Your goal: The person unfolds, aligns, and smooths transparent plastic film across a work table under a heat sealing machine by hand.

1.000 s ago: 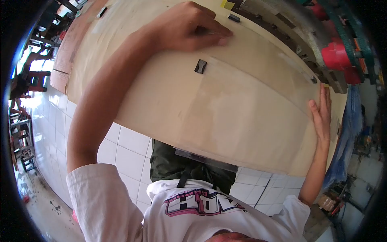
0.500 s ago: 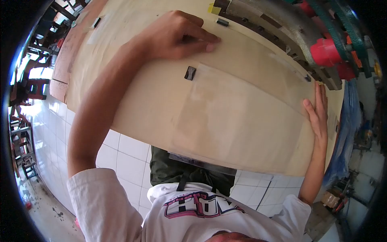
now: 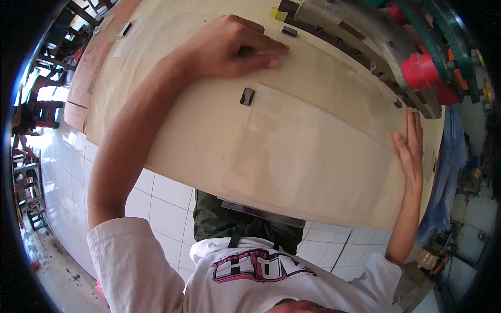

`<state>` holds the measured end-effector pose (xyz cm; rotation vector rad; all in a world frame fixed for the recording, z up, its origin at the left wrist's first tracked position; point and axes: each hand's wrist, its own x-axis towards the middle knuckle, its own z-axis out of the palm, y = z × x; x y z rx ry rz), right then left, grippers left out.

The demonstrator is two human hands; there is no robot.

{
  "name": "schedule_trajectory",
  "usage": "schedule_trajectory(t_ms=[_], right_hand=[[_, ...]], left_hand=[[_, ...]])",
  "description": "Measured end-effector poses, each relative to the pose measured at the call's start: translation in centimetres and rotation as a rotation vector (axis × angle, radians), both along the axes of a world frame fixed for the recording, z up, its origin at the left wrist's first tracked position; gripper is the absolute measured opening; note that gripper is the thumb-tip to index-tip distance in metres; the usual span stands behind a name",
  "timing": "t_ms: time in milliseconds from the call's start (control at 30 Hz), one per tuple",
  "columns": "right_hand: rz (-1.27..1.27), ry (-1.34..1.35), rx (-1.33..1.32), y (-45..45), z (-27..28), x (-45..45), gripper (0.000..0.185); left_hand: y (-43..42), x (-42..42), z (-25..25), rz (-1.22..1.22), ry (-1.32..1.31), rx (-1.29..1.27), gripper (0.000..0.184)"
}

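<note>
A thin, clear plastic sheet (image 3: 308, 156) lies on the pale board in front of me. Its upper left corner is beside a small black block (image 3: 247, 96). My left hand (image 3: 235, 49) is on the board above this block, fingers curled, thumb and forefinger pointing right. What they pinch, if anything, I cannot make out. Near their tips, a second black block (image 3: 288, 31) lies by the machine. My right hand (image 3: 410, 148) rests flat at the sheet's right end, fingers stretched out and thumb apart. A third block (image 3: 397, 103) is just above its fingertips.
Along the far side of the pale board (image 3: 172, 141) runs a metal machine bar (image 3: 344, 36) with a red knob (image 3: 421, 70). Blue plastic (image 3: 443, 172) hangs at the right. Another black block (image 3: 125, 29) lies far left. White floor tiles (image 3: 167, 203) show below.
Very little differs. My left hand's fingertips have shifted slightly to the right, and the view has moved a little. My right hand stays in place.
</note>
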<state>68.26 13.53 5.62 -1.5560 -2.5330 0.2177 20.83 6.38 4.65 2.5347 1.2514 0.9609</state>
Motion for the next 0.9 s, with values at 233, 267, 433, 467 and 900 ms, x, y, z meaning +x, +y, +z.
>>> schedule_trajectory(t_ms=[233,267,433,467,900], right_hand=[[-0.002,0.015,0.039,-0.28,-0.19,-0.19,0.100],[-0.003,0.017,0.040,-0.28,-0.16,-0.19,0.100],[0.027,0.006,0.044,0.04,-0.12,-0.03,0.110],[0.025,0.007,0.047,0.04,-0.09,-0.06,0.110],[0.037,0.038,0.021,-0.17,0.08,0.08,0.105]], left_hand=[[0.18,-0.04,-0.12,0.008,0.031,-0.040,0.027],[0.13,-0.03,0.01,0.021,0.046,-0.045,0.027],[-0.08,-0.02,0.37,-0.021,0.057,-0.032,0.028],[-0.07,-0.02,0.23,-0.022,0.039,-0.040,0.028],[-0.15,0.02,0.44,-0.008,0.068,-0.071,0.025]])
